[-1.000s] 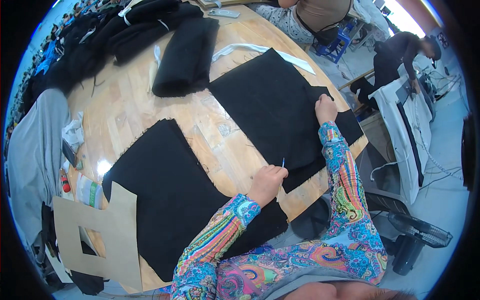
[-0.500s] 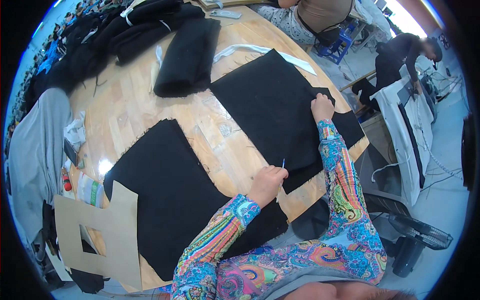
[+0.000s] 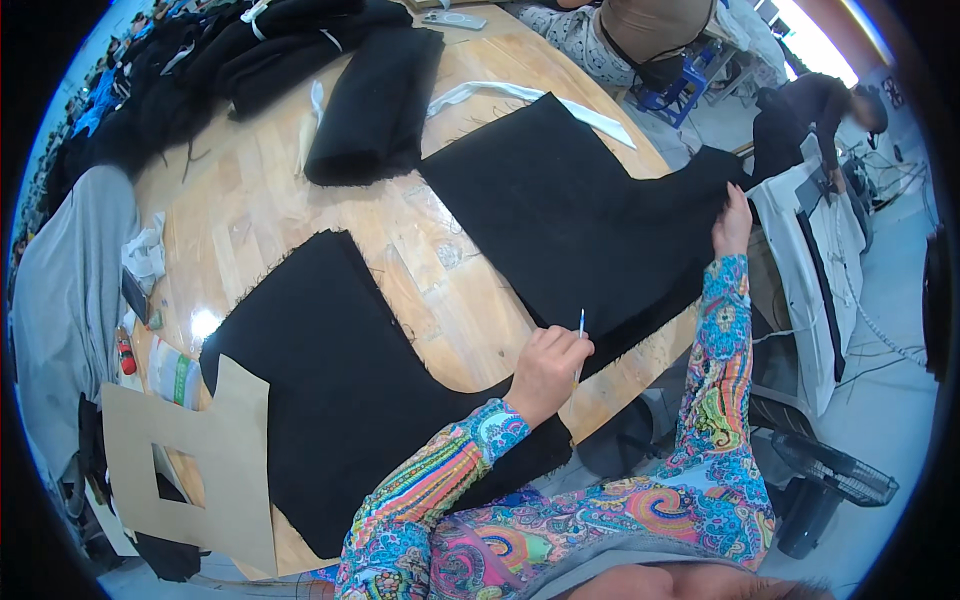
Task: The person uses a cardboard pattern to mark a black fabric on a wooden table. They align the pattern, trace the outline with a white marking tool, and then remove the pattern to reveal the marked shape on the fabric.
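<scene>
My left hand (image 3: pixel 548 374) is closed round a slim pen (image 3: pixel 582 322), its blue and white end pointing up. It rests at the near edge of a black cloth piece (image 3: pixel 570 210) that lies flat, with a frayed edge and a curved cut-out at its far right. At the right end of this cloth my right hand (image 3: pixel 733 224) pinches the edge, where the cloth reaches past the table rim. A second black cloth piece (image 3: pixel 335 370) of similar curved shape lies to the left, partly under my left forearm.
A tan card pattern (image 3: pixel 225 435) with a square hole overlaps the left cloth. A folded black bundle (image 3: pixel 375 110), a white strip (image 3: pixel 500 90) and black cloth heaps (image 3: pixel 290 60) lie farther back on the wooden table (image 3: pixel 440 290). A fan (image 3: pixel 835 470) stands right; people work nearby.
My right hand has moved right, drawing the folded end of the black cloth out so it now lies extended. My left hand, with the pen, has shifted slightly right.
</scene>
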The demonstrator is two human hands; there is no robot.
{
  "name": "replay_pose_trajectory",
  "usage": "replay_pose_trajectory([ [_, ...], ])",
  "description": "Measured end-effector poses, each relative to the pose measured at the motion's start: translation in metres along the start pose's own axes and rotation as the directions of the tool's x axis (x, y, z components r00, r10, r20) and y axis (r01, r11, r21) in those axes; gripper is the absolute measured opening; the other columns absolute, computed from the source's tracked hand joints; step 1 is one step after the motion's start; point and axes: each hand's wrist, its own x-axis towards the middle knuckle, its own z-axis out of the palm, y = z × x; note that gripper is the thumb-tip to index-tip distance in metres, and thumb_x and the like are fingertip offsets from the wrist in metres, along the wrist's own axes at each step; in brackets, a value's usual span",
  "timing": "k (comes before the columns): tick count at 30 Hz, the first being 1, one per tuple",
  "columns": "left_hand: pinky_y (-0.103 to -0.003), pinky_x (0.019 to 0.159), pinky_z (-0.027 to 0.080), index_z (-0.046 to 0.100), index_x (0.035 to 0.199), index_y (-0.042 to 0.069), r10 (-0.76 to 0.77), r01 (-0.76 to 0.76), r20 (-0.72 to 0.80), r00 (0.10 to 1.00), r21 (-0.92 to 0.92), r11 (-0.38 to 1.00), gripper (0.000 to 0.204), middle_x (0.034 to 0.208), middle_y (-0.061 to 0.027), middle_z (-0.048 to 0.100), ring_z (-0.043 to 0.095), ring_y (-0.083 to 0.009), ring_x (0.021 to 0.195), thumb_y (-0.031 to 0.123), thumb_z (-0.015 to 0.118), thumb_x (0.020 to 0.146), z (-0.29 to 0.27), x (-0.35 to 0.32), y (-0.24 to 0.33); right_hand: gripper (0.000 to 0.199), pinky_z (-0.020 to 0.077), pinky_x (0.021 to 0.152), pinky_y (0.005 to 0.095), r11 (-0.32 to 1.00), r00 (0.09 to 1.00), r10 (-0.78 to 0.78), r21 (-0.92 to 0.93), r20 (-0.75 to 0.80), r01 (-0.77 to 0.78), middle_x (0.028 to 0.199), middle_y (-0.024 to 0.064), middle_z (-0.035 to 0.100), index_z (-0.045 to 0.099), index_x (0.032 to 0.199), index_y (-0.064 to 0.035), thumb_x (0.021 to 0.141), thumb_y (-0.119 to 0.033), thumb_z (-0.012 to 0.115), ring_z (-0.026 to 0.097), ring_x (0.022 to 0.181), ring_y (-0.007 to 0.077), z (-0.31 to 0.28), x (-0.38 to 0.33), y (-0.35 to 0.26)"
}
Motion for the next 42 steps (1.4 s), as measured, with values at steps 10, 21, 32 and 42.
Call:
replay_pose_trajectory([
  [10,-0.036,0.069,0.043,0.058,0.080,0.008,-0.096,0.096,0.029,0.995,0.005,0.995,0.013,0.076,-0.0050,0.060,0.058,-0.0242,0.078,-0.001,0.063,0.072,0.006,-0.005,-0.010,0.011,0.0466,0.087,0.0336,0.980,0.993,0.098,0.166,0.061,-0.107,0.101,0.0068,0.063,0.059,0.099,-0.0058,0.092,-0.013,0.055,0.060,0.093,0.0182,-0.080,-0.011,0.033],
  [21,-0.035,0.071,0.041,0.058,0.082,0.009,-0.057,0.040,0.239,0.969,0.075,0.996,0.010,0.077,-0.0034,0.061,0.059,-0.0211,0.079,0.004,0.061,0.074,0.025,-0.021,-0.010,0.014,0.0431,0.093,0.0344,0.976,0.985,0.170,0.147,-0.032,-0.164,0.104,0.0082,0.064,0.059,0.100,-0.0056,0.092,-0.016,0.054,0.057,0.101,0.0196,-0.142,-0.029,0.048],
  [32,-0.034,0.072,0.041,0.055,0.080,0.009,0.098,-0.150,0.292,0.951,0.163,0.975,0.010,0.076,-0.0042,0.057,0.055,-0.0212,0.080,0.006,0.060,0.071,0.019,-0.025,-0.007,0.036,0.0398,0.097,0.0375,0.861,0.921,-0.234,-0.507,-0.312,0.047,0.115,0.0145,0.057,0.051,0.118,0.0015,0.085,-0.010,0.061,0.053,0.108,0.0261,-0.128,-0.040,0.055],
  [42,-0.034,0.075,0.041,0.056,0.078,0.010,0.160,-0.233,0.403,0.901,0.138,0.963,0.009,0.078,-0.0033,0.058,0.055,-0.0206,0.079,0.010,0.063,0.072,0.016,-0.025,-0.003,0.033,0.0391,0.094,0.0448,0.088,0.673,-0.291,-0.682,0.680,0.726,0.112,0.0180,0.059,0.063,0.102,-0.0027,0.076,-0.023,0.067,0.053,0.108,0.0337,0.007,-0.144,0.029],
])
